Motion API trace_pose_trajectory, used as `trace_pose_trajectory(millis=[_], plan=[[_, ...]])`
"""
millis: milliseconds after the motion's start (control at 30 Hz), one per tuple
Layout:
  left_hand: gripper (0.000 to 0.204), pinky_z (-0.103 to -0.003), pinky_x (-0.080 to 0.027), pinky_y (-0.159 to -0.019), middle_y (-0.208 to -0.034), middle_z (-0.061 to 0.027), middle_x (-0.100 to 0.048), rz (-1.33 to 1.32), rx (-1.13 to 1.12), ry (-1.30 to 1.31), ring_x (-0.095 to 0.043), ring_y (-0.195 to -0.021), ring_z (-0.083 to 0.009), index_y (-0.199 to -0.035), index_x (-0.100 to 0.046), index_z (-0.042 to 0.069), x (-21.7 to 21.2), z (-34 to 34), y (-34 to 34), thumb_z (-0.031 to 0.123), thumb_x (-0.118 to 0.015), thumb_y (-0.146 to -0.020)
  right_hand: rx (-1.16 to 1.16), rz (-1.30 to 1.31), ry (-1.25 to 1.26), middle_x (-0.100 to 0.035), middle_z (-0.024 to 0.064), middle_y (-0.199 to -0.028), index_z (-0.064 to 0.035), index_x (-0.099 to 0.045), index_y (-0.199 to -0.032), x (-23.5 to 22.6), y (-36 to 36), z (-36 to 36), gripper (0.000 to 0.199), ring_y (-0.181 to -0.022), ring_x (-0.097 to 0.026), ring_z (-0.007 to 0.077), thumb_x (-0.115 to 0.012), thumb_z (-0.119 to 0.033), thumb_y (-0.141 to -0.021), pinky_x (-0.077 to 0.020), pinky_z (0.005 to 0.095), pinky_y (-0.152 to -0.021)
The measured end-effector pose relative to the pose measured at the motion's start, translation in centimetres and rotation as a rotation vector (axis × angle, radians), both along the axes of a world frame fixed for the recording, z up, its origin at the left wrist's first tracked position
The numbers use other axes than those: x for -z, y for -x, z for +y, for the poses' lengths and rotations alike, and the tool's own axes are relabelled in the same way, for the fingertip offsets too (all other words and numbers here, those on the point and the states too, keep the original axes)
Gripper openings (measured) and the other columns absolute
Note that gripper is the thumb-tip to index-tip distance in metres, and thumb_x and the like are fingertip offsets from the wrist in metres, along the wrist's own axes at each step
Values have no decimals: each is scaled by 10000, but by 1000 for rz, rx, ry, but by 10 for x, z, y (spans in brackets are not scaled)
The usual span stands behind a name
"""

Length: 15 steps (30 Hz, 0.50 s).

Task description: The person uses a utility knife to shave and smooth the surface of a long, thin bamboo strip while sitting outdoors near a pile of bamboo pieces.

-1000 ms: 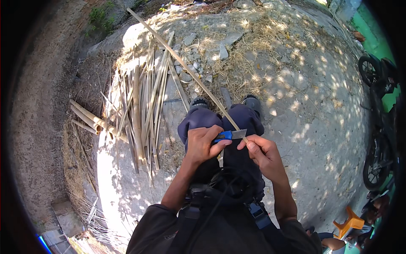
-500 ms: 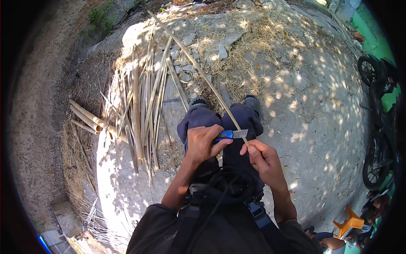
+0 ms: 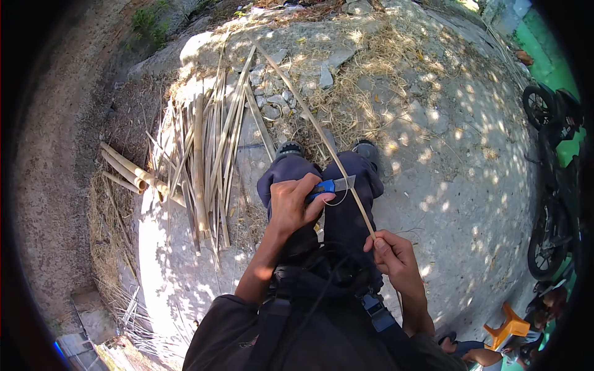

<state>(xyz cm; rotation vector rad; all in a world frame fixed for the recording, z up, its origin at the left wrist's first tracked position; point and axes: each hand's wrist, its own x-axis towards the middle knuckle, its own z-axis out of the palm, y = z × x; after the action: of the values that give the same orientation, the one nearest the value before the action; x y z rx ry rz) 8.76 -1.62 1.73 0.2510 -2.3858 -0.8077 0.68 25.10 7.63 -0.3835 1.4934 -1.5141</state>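
The left hand (image 3: 289,207) is closed around a blue cutter knife (image 3: 323,187), fingers curled over the handle and thumb pressed along its near side. Its blade (image 3: 344,183) points to the right and lies across a long, pale bamboo strip (image 3: 309,114); a thin curl (image 3: 345,196) bends down beside the blade. The right hand (image 3: 396,255) pinches the near end of the strip between thumb and forefinger, the other fingers folded in.

From that pinch the strip slants up and to the left, over the right leg of the dark trousers (image 3: 354,166), then past the shoes (image 3: 366,151) toward broken stones (image 3: 271,112). Whether its far end touches the ground I cannot tell. To the left, a pile of split strips (image 3: 216,154) lies on the ground (image 3: 445,235), near cut bamboo poles (image 3: 124,172).
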Motion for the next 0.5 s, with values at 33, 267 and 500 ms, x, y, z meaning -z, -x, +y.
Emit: trace_pose_trajectory(millis=[33,267,500], plan=[[375,-379,-460,-517,-615,-85,-612,-15,0,3,-635,-542,-290,-911,-672,91,-2,0,1,429,-832,-880,5,-17,-20,-360,-96,-636,-10,-677,-1050,-1,-2,6,266,-545,-282,0,-504,-190,-1141,-198,227,-498],[304,-373,-475,-522,-638,-90,-627,2,-81,-53,-654,-549,-287,-937,-679,81,-1,-3,-2,354,-812,-923,-12,-116,-81,-370,-94,-637,4,-672,-1045,-3,-15,50,267,-535,-285,5,-505,-183,-1137,-209,229,-501],[310,-375,-484,-532,-658,-94,-644,13,-98,-39,-664,-565,-296,-941,-676,71,-5,-3,-4,351,-809,-929,-66,-131,-121,-386,-89,-616,19,-675,-1038,14,-11,104,307,-533,-303,7,-535,-240,-1122,-218,232,-504]])
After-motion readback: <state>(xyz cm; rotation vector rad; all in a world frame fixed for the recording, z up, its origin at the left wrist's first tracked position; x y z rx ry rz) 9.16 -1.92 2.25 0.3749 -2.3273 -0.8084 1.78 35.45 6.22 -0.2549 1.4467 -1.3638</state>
